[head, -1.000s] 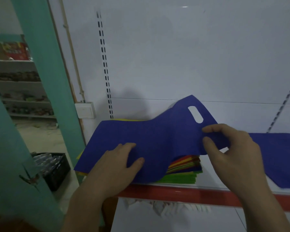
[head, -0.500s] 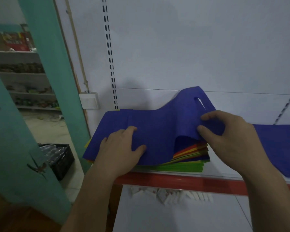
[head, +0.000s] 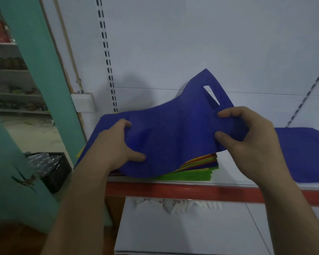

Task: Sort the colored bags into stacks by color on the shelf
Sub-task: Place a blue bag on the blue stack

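White shelf (head: 173, 191) with a red front edge, pale back panel behind it; teal post (head: 44, 74) and black crate (head: 53, 168) on the floor at left. The blue bag (head: 173, 137) sits over the mixed pile of coloured bags (head: 201, 169) on the shelf, handle end lifted toward the back panel. Your left hand (head: 116, 142) has its grip clamped on the bag's left part, thumb and fingers curled into the cloth. Your right hand (head: 252, 142) pinches it just below the handle slot. A second blue bag (head: 302, 153) lies flat to the right.
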Action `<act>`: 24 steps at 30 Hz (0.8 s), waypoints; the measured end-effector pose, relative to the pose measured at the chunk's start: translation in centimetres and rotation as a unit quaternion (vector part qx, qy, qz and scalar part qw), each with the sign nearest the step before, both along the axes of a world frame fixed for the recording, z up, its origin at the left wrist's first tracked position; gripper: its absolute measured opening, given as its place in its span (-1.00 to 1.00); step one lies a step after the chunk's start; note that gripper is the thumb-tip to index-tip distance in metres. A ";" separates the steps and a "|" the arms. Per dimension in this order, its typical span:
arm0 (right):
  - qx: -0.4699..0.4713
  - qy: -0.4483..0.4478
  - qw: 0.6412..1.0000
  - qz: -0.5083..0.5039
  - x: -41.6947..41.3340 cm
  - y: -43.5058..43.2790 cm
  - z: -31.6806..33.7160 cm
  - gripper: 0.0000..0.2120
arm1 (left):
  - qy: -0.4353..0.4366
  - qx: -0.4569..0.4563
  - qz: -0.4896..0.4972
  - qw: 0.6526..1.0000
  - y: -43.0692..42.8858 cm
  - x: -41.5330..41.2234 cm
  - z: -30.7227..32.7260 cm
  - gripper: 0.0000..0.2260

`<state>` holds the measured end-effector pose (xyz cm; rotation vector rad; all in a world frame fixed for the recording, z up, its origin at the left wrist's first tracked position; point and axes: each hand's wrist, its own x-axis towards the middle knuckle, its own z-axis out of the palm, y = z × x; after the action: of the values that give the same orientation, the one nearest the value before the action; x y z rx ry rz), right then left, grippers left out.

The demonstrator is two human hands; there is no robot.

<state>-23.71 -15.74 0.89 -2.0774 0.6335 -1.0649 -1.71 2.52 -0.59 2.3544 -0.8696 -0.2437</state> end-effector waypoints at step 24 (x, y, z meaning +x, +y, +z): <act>0.083 -0.135 0.980 -0.121 -22.0 -20.3 -1.6 -0.76 | -0.124 -0.404 -0.028 0.906 -20.7 -22.2 1.0 -0.77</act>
<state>-45.75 -36.08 -0.70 -1.7046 0.8197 -1.3557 -23.89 -18.15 0.40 1.5928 -0.9237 0.3515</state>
